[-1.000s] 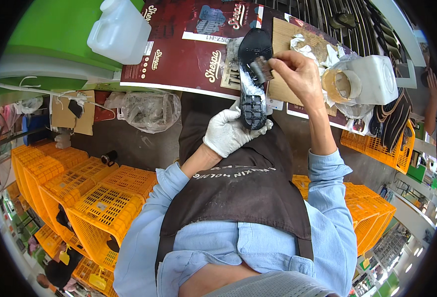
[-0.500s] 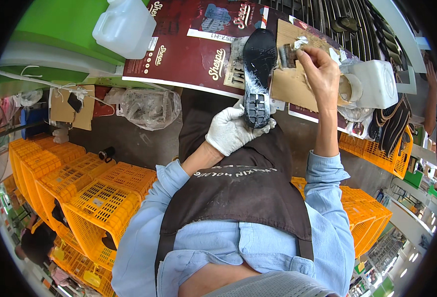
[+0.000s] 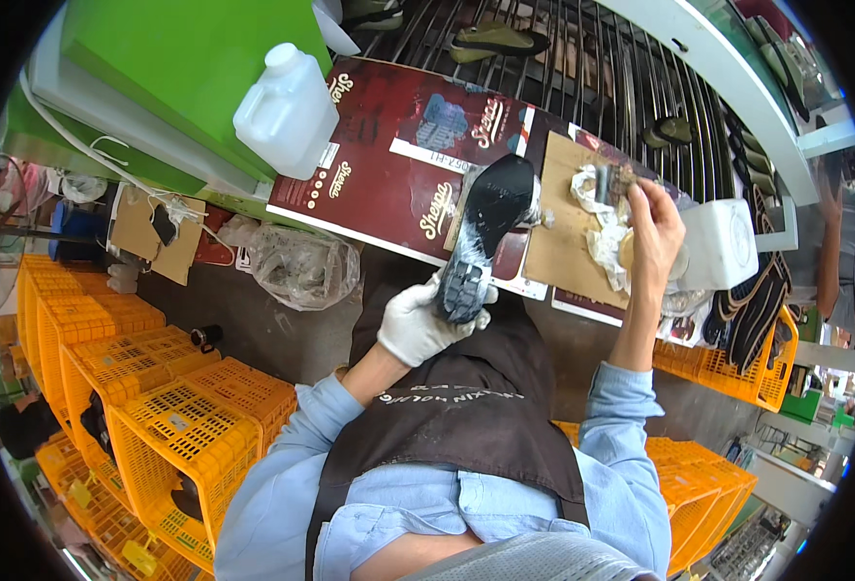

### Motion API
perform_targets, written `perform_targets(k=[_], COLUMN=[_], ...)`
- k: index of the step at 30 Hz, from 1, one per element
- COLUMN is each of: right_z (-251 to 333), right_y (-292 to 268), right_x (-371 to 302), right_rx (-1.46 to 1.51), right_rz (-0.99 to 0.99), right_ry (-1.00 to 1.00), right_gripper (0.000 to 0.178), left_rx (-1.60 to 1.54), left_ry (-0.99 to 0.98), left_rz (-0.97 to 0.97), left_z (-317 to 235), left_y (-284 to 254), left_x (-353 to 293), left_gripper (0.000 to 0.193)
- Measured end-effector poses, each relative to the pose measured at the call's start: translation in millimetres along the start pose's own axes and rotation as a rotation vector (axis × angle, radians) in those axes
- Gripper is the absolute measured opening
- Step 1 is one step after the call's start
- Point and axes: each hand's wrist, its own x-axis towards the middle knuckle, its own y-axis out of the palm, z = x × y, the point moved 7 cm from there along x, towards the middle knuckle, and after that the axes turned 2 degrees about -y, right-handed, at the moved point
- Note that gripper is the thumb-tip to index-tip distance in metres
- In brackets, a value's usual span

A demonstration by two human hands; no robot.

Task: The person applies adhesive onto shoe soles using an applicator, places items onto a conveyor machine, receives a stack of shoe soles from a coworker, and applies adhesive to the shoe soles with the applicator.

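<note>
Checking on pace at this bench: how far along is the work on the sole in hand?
Done: cannot tell; no coating shows on the black rubber shoe sole. In hand: the white-gloved left hand grips its heel, while the bare right hand holds a small brush over crumpled rags. Left: black soles wait stacked by the orange crate.

A flattened dark red carton sheet (image 3: 398, 174) with white and blue printed panels lies on the table beyond the left hand (image 3: 418, 324). A white plastic jug (image 3: 287, 111) bearing a small pale label stands at the sheet's far left corner. A plain brown cardboard piece (image 3: 568, 228) lies just beside the right hand (image 3: 652, 228). A white rectangular tub (image 3: 723, 247) stands right of that hand.
</note>
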Motion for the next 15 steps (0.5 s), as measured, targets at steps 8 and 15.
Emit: perform_targets(k=[8,15], right_z=[-10.6,-32.8], right_y=[-11.9,0.1], right_x=[-30.4,-40.7], right_rx=[0.265,0.399], right_rz=[-0.086,-0.055], right_ry=[0.049,0.092], right_gripper=[0.021,0.023], left_rx=[0.287,0.969], left_ry=[0.171,0.343], left_rz=[0.075,-0.144], left_z=[-36.5,-61.0], left_y=[31.7,96.8], left_x=[-37.3,-17.5], left_gripper=[0.065,0.072])
